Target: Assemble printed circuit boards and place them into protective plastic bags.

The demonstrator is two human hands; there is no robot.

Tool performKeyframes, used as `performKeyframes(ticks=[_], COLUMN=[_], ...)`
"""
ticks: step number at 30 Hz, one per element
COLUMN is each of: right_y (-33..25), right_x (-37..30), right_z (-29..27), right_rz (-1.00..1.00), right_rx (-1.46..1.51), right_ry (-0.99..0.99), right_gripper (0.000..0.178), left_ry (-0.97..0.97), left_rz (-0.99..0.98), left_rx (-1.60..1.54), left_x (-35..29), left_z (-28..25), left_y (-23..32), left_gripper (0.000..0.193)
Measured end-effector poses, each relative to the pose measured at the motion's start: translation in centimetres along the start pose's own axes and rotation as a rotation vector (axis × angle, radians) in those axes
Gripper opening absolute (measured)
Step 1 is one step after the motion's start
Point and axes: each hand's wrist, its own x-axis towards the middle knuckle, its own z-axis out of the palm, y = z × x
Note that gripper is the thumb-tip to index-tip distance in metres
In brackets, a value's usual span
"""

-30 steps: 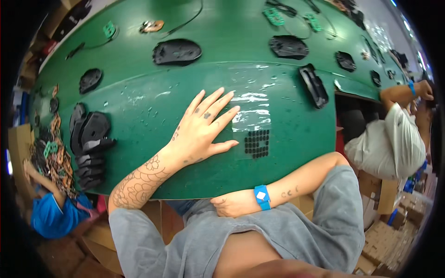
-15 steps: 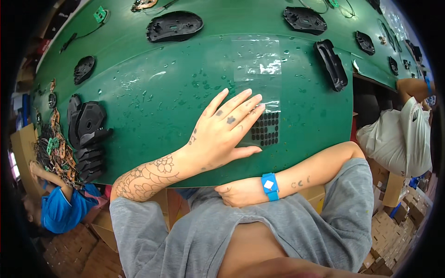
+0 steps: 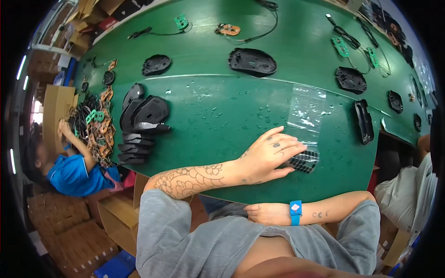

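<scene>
My left hand, at the end of a tattooed forearm, lies with its fingers stretched out and slightly bent. Its fingertips rest over a clear plastic sheet on the green table. Rows of small black oval pads show on the sheet's near end, partly covered by those fingers. My right hand, with a blue band at the wrist, rests against my body by the table's front edge. Its fingers are curled in, and nothing shows in them.
Black mouse shells stand stacked at the left, beside a heap of wired circuit boards. Another shell lies far ahead. A long black plastic part sits at the right. A person in a blue shirt works at the far left.
The view has turned leftward, so the table and hands appear farther right and lower. My left hand stays on the sheet, its fingers a little more bent. My right hand stays by the edge.
</scene>
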Motion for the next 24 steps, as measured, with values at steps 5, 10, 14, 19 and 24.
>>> performKeyframes(ticks=[5, 10, 14, 19, 24], right_y=[0.2, 0.2, -0.1, 0.4, 0.1], right_x=[0.0, 0.1, 0.2, -0.2, -0.1], right_z=[0.7, 0.8, 0.7, 0.4, 0.6], right_rz=[-0.048, -0.011, -0.029, 0.008, -0.003], right_rx=[-0.140, -0.068, -0.127, -0.072, -0.048], right_ry=[0.046, 0.059, 0.043, 0.101, 0.064], right_gripper=[0.014, 0.014, 0.014, 0.014, 0.015], left_ry=[0.069, 0.110, 0.131, 0.137, 0.151], left_rz=[-0.047, -0.048, -0.015, -0.037, 0.047], left_rx=[-0.155, -0.195, -0.135, -0.172, -0.127], left_x=[0.6, 0.7, 0.5, 0.6, 0.3], left_z=[-0.8, -1.3, -1.4, -0.8, -1.2], left_y=[-0.5, -0.5, -0.3, -0.7, -1.0], left_gripper=[0.055, 0.044, 0.041, 0.041, 0.040])
